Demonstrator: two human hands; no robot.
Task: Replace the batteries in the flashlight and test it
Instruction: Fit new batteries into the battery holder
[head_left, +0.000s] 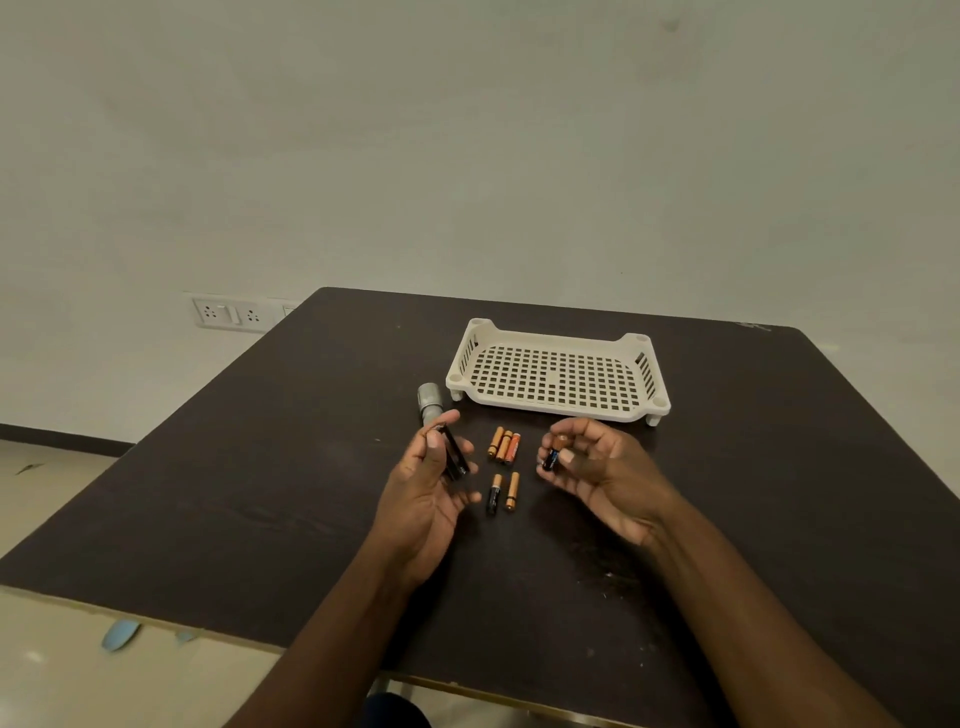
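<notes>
My left hand (428, 483) holds a black battery holder (456, 457) between thumb and fingers, palm turned up. Just behind that hand the grey flashlight body (430, 401) lies on the dark table (260, 493). My right hand (597, 467) pinches a black and copper battery (551, 457) upright in its fingertips. Between the hands three batteries (504, 446) lie side by side, and two more batteries (503, 492) lie a little nearer to me.
A white perforated plastic tray (558, 374) stands on short legs behind the batteries. The table's left edge runs diagonally, with floor beyond it. A wall socket plate (231, 313) sits on the wall at the left.
</notes>
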